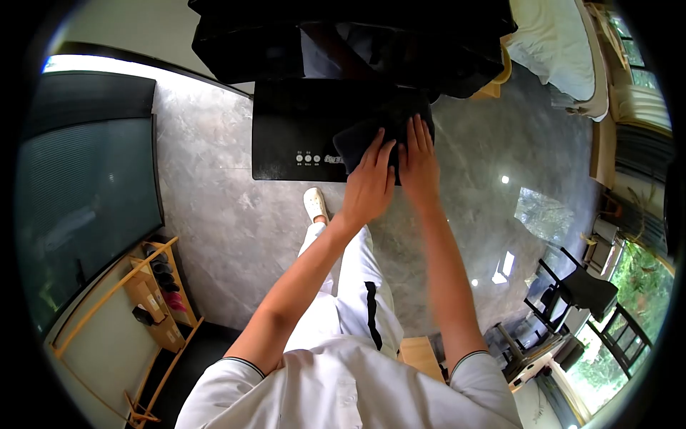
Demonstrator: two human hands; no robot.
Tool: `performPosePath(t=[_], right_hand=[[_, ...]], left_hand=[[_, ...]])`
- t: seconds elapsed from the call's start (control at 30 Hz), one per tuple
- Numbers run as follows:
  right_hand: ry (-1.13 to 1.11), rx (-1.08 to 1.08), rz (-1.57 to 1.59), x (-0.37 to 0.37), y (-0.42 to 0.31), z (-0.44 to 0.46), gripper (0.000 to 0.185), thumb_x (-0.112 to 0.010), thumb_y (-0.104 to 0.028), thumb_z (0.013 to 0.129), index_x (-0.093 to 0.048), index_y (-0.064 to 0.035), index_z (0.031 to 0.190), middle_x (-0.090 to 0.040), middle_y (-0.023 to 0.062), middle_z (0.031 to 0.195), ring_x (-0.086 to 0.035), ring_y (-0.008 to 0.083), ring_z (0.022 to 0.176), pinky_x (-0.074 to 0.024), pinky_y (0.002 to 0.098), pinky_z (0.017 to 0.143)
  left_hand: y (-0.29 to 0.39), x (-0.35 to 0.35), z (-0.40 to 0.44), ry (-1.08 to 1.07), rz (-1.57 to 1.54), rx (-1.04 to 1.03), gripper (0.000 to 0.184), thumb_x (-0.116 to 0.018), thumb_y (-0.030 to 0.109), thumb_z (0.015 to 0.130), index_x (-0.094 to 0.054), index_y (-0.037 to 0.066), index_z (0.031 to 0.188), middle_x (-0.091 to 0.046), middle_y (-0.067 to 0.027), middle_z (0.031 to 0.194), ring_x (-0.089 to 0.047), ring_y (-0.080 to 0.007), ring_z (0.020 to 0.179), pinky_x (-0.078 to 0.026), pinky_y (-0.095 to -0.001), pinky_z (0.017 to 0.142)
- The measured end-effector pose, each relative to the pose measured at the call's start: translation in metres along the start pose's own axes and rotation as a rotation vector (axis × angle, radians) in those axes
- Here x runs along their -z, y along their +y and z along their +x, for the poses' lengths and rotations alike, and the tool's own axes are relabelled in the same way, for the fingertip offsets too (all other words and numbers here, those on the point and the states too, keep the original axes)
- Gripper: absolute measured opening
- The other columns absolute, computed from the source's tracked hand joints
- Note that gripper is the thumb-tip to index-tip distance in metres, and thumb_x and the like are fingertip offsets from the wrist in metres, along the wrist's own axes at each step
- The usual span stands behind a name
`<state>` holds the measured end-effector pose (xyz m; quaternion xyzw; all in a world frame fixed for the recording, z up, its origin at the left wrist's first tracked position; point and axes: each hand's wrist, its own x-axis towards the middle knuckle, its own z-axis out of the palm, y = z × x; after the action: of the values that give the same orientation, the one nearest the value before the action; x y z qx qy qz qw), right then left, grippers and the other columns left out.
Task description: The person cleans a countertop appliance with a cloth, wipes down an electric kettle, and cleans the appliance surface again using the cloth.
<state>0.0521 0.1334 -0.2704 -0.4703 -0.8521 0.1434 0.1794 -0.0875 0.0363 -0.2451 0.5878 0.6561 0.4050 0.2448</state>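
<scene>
A dark cloth point(353, 145) lies bunched on the flat black panel of an appliance point(286, 125), near its right end. My left hand point(370, 183) rests on the cloth, palm down with fingers stretched out. Just to its right, my right hand point(419, 163) also reaches forward, its fingers straight and close together. It touches the right side of the cloth or the panel; which one I cannot tell. Round white button markings point(308, 159) and pale lettering show near the panel's front edge, left of my hands. The kind of appliance is unclear.
A glossy black bulk point(350, 50) rises behind the panel. Bedding point(554, 43) is at the upper right, with black chairs point(582, 289) lower down. On the left stand a dark screen-like panel point(89, 179) and a wooden rack point(114, 286) holding cardboard boxes point(166, 332) and shoes.
</scene>
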Motion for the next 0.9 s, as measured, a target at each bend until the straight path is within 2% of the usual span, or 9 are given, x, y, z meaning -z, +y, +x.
performPosePath(t=[0.07, 0.13, 0.2, 0.27, 0.43, 0.6, 0.67, 0.77, 0.9], right_hand=[[-0.005, 0.082, -0.008, -0.007, 0.017, 0.044, 0.057, -0.057, -0.010, 0.111, -0.054, 0.0054, 0.165, -0.052, 0.0239, 0.175, -0.050, 0.0468, 0.161, -0.0483, 0.0526, 0.129], [-0.020, 0.165, -0.017, -0.008, 0.023, 0.077, 0.058, -0.057, -0.009, 0.109, -0.053, 0.0042, 0.166, -0.053, 0.0243, 0.174, -0.050, 0.0471, 0.160, -0.0465, 0.0537, 0.130], [-0.238, 0.079, 0.117, -0.008, 0.024, 0.102, 0.059, -0.057, -0.003, 0.103, -0.058, 0.0000, 0.162, -0.061, 0.0243, 0.164, -0.057, 0.0464, 0.152, -0.0509, 0.0541, 0.125], [-0.246, 0.104, 0.141, -0.016, 0.027, 0.113, 0.060, -0.057, -0.001, 0.100, -0.060, -0.0013, 0.159, -0.064, 0.0241, 0.160, -0.059, 0.0463, 0.149, -0.0520, 0.0548, 0.124], [-0.309, 0.097, 0.180, -0.013, 0.030, 0.114, 0.061, -0.055, 0.002, 0.096, -0.063, -0.0026, 0.157, -0.067, 0.0243, 0.154, -0.062, 0.0465, 0.145, -0.0535, 0.0558, 0.121], [-0.050, 0.178, 0.204, -0.004, 0.020, 0.049, 0.061, -0.053, 0.000, 0.102, -0.056, 0.0035, 0.164, -0.056, 0.0254, 0.171, -0.051, 0.0482, 0.159, -0.0448, 0.0542, 0.131], [-0.108, 0.127, 0.176, 0.010, 0.014, -0.004, 0.062, -0.054, -0.002, 0.106, -0.051, 0.0058, 0.167, -0.047, 0.0257, 0.179, -0.043, 0.0480, 0.166, -0.0398, 0.0550, 0.135], [-0.183, 0.098, 0.130, 0.015, -0.004, -0.064, 0.067, -0.060, -0.007, 0.105, -0.047, 0.0044, 0.170, -0.045, 0.0255, 0.180, -0.044, 0.0487, 0.165, -0.0398, 0.0553, 0.135], [-0.241, 0.028, 0.056, 0.014, -0.051, -0.065, 0.070, -0.066, -0.014, 0.105, -0.047, 0.0066, 0.170, -0.044, 0.0283, 0.180, -0.043, 0.0466, 0.166, -0.0402, 0.0521, 0.136]], left_hand=[[0.000, -0.001, 0.013, -0.136, -0.068, 0.206, 0.061, -0.062, 0.010, 0.107, -0.049, -0.008, 0.164, -0.047, -0.0315, 0.174, -0.053, -0.0506, 0.155, -0.049, -0.0527, 0.126], [-0.003, -0.010, 0.019, -0.087, -0.023, 0.154, 0.062, -0.063, 0.011, 0.107, -0.049, -0.006, 0.165, -0.047, -0.0309, 0.174, -0.051, -0.0493, 0.157, -0.047, -0.0524, 0.128], [-0.006, -0.016, 0.023, -0.031, 0.024, 0.108, 0.063, -0.064, 0.012, 0.107, -0.049, -0.005, 0.165, -0.046, -0.0304, 0.174, -0.049, -0.0480, 0.159, -0.046, -0.0521, 0.129], [-0.009, -0.021, 0.029, 0.078, 0.153, 0.054, 0.064, -0.064, 0.013, 0.106, -0.050, -0.003, 0.166, -0.047, -0.0282, 0.175, -0.046, -0.0452, 0.162, -0.042, -0.0517, 0.133], [0.000, -0.038, 0.026, 0.117, 0.237, 0.094, 0.064, -0.066, 0.015, 0.105, -0.052, -0.002, 0.165, -0.049, -0.0234, 0.176, -0.046, -0.0437, 0.163, -0.037, -0.0546, 0.136], [0.018, -0.042, -0.016, 0.037, 0.317, 0.077, 0.064, -0.068, 0.018, 0.104, -0.054, -0.001, 0.164, -0.050, -0.0208, 0.177, -0.044, -0.0420, 0.165, -0.034, -0.0575, 0.138], [0.030, -0.030, -0.040, -0.068, 0.301, 0.091, 0.063, -0.071, 0.018, 0.103, -0.056, -0.001, 0.162, -0.052, -0.0203, 0.175, -0.045, -0.0416, 0.165, -0.033, -0.0572, 0.138], [0.020, -0.006, -0.070, -0.076, 0.287, 0.198, 0.063, -0.073, 0.016, 0.102, -0.057, -0.001, 0.160, -0.055, -0.0201, 0.171, -0.045, -0.0415, 0.165, -0.033, -0.0569, 0.138], [-0.004, 0.011, -0.050, 0.104, 0.358, 0.213, 0.057, -0.068, 0.014, 0.106, -0.057, -0.002, 0.159, -0.059, -0.0209, 0.166, -0.051, -0.0443, 0.161, -0.035, -0.0579, 0.137]])
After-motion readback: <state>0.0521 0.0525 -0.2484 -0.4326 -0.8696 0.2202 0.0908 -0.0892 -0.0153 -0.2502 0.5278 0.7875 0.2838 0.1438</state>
